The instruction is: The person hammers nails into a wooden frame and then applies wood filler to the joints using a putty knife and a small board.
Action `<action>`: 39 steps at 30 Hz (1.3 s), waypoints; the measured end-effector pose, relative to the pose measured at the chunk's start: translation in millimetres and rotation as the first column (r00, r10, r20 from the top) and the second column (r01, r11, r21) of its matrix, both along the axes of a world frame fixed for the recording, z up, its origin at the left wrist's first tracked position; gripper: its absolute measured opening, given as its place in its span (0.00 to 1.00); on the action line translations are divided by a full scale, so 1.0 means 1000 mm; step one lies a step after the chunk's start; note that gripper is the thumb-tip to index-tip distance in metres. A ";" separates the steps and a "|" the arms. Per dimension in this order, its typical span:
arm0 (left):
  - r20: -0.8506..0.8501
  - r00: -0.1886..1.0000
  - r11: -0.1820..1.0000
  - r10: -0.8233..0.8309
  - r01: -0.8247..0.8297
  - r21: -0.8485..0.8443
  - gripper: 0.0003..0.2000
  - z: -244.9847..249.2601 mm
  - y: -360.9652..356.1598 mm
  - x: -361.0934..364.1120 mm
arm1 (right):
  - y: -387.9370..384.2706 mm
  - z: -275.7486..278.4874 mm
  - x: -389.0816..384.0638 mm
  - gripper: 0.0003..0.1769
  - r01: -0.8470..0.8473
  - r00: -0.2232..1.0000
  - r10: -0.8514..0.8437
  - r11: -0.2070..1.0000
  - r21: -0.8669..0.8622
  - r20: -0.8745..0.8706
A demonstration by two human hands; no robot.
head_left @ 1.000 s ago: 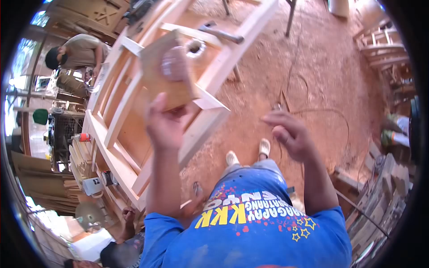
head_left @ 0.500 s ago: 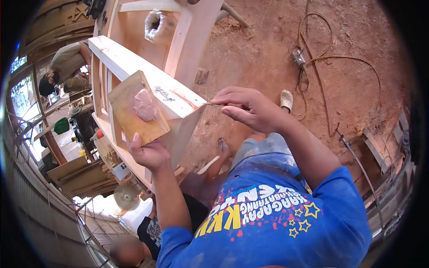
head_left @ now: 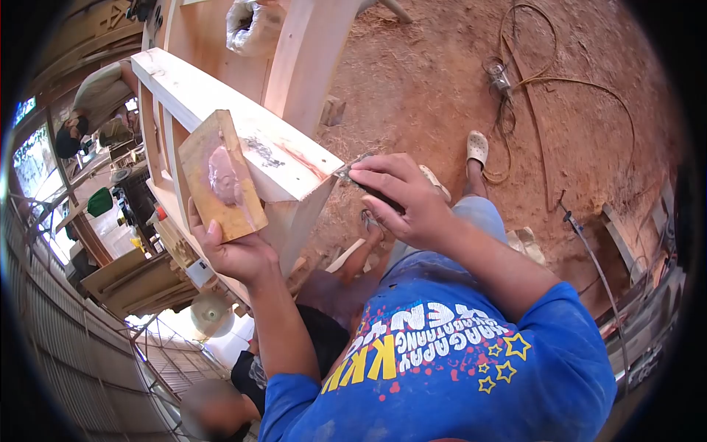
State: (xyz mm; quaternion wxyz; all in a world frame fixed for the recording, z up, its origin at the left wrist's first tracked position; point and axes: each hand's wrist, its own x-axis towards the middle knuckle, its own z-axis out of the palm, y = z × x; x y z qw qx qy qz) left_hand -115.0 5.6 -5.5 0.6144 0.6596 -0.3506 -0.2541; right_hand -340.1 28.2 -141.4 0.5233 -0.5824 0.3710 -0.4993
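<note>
In my left hand [head_left: 239, 254] is a small flat yellowish board [head_left: 243, 195], tilted, with a lump of pink putty [head_left: 224, 175] on its face. My right hand [head_left: 416, 195] grips a putty knife [head_left: 377, 196] with a dark handle. Its smeared blade is at the near corner of a pale wooden beam [head_left: 213, 96]; whether it touches cannot be made out. Dark marks and a reddish smear lie on the beam's top near that corner. The board is beside the beam, overlapping its edge in view.
The beam belongs to a larger wooden frame [head_left: 309, 51] with a plastic-wrapped roll [head_left: 254, 28] on it. A cord [head_left: 589, 87] and a power tool [head_left: 498, 76] lie on the dirt floor. One person [head_left: 221, 409] is close at lower left, another [head_left: 103, 99] farther off.
My right hand has turned, so more of the knife's blade and handle shows. My left hand has shifted slightly left, and the board tilts more steeply. The view has moved a little.
</note>
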 end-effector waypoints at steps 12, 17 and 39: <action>-0.020 0.998 0.998 -0.066 0.066 -0.003 0.35 0.001 0.001 0.003 | 0.029 0.006 0.046 0.29 0.257 0.964 -0.258 0.966 -0.026 -0.069; -0.010 0.999 0.999 -0.049 0.049 0.009 0.34 0.002 0.002 0.002 | 0.015 0.002 0.002 0.28 0.021 1.000 -0.020 0.999 -0.049 0.018; 0.105 0.989 0.982 0.103 -0.118 0.149 0.26 0.001 0.004 0.005 | -0.140 0.092 -0.041 0.25 -0.742 0.567 0.790 0.367 0.561 0.232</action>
